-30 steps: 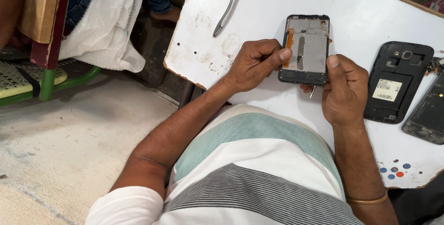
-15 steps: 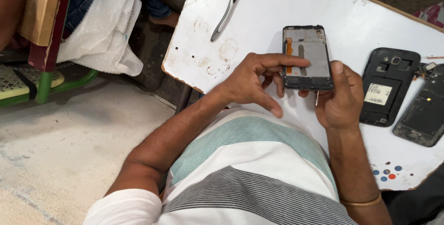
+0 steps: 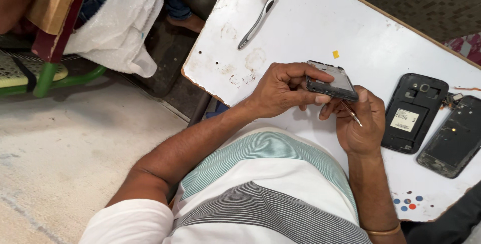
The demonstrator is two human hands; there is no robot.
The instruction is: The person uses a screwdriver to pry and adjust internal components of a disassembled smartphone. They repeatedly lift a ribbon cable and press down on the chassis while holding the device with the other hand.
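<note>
Left hand [image 3: 278, 91] pinched the phone frame [image 3: 333, 82] edge-on, left of the back cover [image 3: 413, 112]; right hand's [image 3: 361, 123] fingers gripped a fine tool [image 3: 350, 112], best levered gently

Tweezers [image 3: 263, 14] and two dark phone shells [image 3: 414, 112] lie on the white table [image 3: 310, 28].

My left hand [image 3: 280, 91]: forearm bare, reaching up-right, wrist bent, fingers curled in pinch, thumb on top. My right hand [image 3: 362, 123]: forearm near vertical, bangle at wrist, fingers closed in grip, thumb raised toward left fingertips. Hands almost touching.
</note>
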